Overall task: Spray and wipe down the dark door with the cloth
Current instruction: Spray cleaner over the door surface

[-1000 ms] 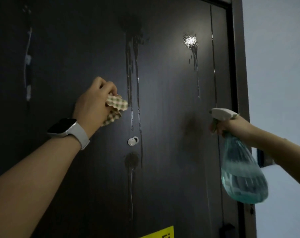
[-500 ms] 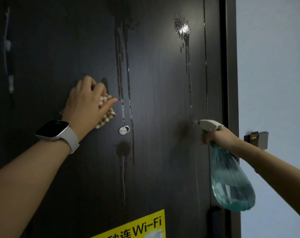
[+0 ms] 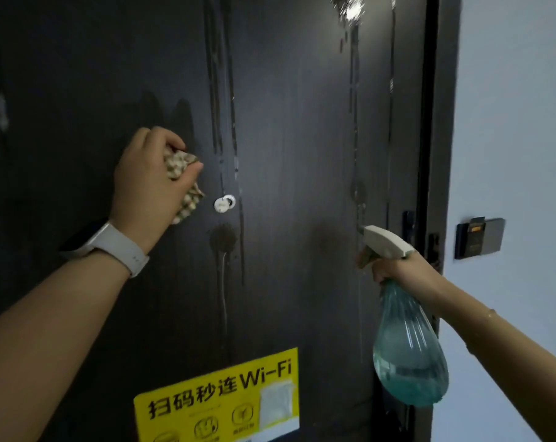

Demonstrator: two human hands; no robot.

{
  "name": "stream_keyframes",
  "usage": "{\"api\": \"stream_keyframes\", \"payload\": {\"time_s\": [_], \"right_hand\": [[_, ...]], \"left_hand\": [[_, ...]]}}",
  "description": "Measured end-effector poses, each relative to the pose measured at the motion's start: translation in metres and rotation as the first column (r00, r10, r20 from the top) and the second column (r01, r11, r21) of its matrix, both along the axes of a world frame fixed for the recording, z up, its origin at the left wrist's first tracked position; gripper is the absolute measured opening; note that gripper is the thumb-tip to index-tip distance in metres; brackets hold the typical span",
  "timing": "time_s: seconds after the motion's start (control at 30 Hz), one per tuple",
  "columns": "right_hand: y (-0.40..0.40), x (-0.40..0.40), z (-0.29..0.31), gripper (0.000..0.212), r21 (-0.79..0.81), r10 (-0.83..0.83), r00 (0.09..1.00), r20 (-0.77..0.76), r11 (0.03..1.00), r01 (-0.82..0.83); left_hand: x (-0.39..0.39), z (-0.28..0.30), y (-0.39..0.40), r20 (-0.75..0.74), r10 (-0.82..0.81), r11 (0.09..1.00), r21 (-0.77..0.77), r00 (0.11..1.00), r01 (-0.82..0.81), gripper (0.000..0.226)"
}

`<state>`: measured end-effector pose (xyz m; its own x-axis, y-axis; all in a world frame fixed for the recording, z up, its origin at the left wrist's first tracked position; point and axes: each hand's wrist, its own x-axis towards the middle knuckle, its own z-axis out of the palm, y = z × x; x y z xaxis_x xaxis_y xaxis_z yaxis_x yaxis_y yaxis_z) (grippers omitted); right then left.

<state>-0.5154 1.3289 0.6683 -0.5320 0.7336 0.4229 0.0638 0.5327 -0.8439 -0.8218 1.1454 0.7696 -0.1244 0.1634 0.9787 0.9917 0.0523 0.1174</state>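
Note:
The dark door (image 3: 295, 138) fills most of the view, streaked with wet runs down its middle and right side. My left hand (image 3: 149, 180), with a white watch on the wrist, grips a bunched checked cloth (image 3: 182, 183) and presses it against the door just left of the small white peephole cover (image 3: 224, 203). My right hand (image 3: 397, 272) grips the neck of a teal spray bottle (image 3: 408, 352), finger on the trigger. Its white nozzle (image 3: 385, 242) points left at the door's right part.
A yellow Wi-Fi sticker (image 3: 217, 400) sits low on the door. The dark door frame (image 3: 442, 122) runs down the right side, with hardware at mid height. On the pale wall beyond it hangs a grey card holder (image 3: 479, 238).
My view has dropped and moved closer, bringing the yellow sticker fully in. The cloth hand has slid down the door to beside the peephole. The bottle hand stays at the right, still aimed at the door.

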Motion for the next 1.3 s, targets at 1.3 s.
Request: {"api": "stream_keyframes", "payload": {"time_s": [1.3], "right_hand": [[-0.336,-0.266,-0.5,0.04,-0.354,0.184,0.945,0.272,0.932,-0.08]], "left_hand": [[-0.111,-0.547,-0.24,0.974,0.12,0.987,-0.098,-0.192,0.124,0.046]]}}
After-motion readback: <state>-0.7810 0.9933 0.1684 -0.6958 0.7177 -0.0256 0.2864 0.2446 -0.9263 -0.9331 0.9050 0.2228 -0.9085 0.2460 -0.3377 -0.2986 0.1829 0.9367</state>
